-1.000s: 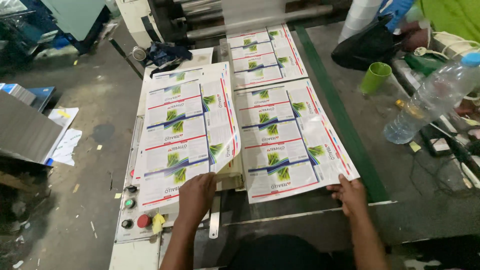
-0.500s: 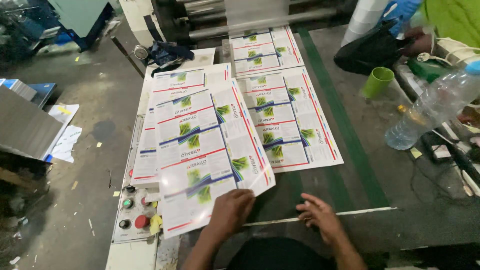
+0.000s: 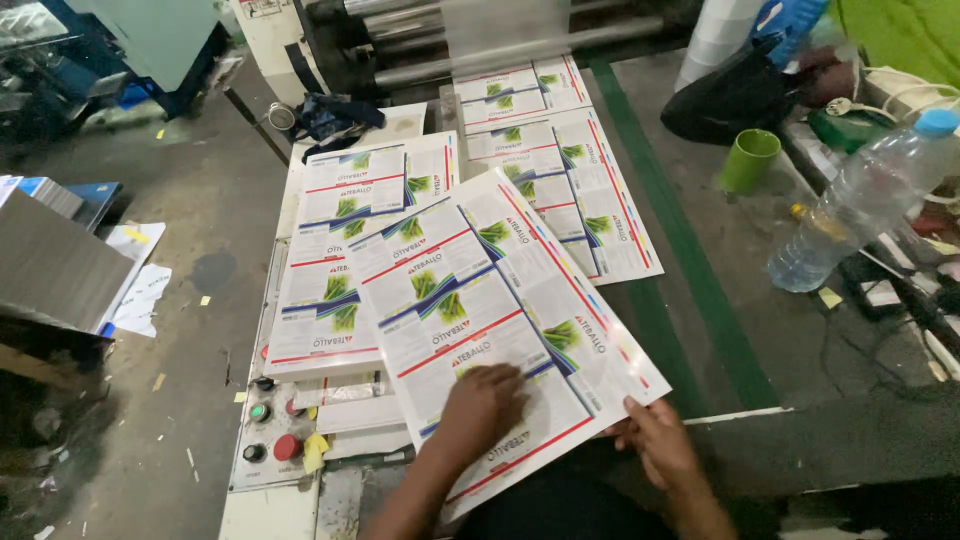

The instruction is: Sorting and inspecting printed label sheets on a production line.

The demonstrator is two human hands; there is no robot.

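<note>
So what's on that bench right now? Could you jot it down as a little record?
left hand: flat on the top printed sheet
right hand: holds that sheet's near right edge
stack of sheets: to the left, beneath it
more sheets: farther back, on the belt
green cup: upright, right side
plastic bottle: lying tilted, far right
buttons: near left
</note>
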